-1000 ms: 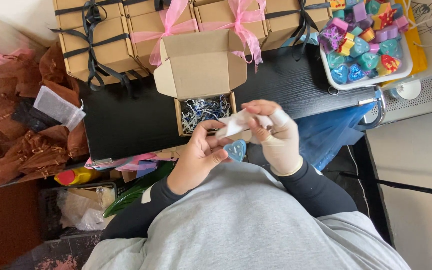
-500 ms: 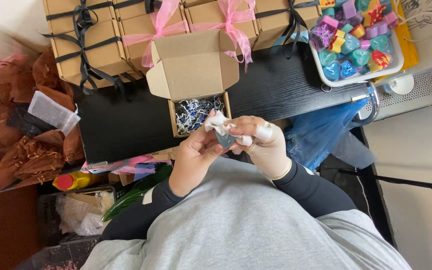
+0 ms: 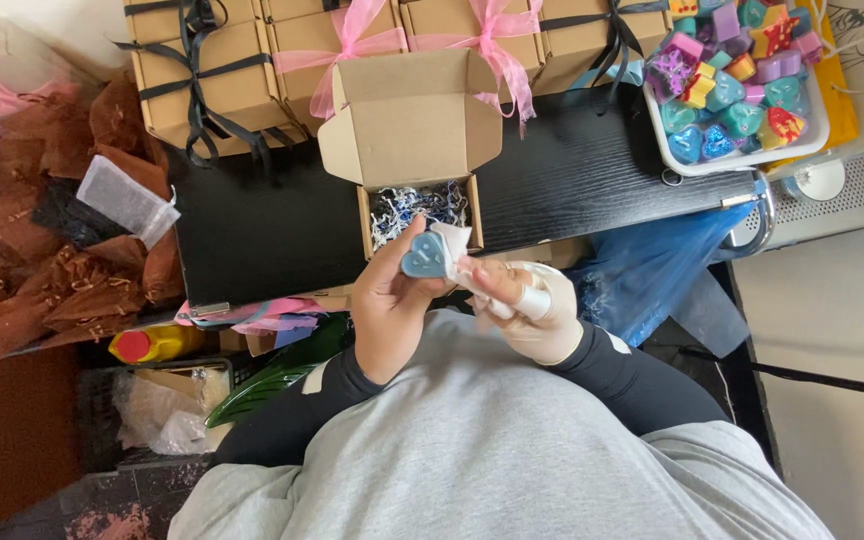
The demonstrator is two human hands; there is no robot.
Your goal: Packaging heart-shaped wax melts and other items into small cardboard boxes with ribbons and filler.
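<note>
counter: black wood-grain counter (image 3: 262, 235) carries open brown cardboard box (image 3: 420, 215) of shredded paper | step: we judge wrapping underway | left hand (image 3: 389, 300) grip clamped on blue heart-shaped soap (image 3: 422, 257) just below box | right hand (image 3: 527, 305) grip pinches white tissue (image 3: 452, 242) against soap | next: needs tissue folded over

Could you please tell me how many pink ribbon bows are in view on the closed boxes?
2: one bow left of the open box's lid, one bow right of it. More may be hidden beyond the frame.
</note>
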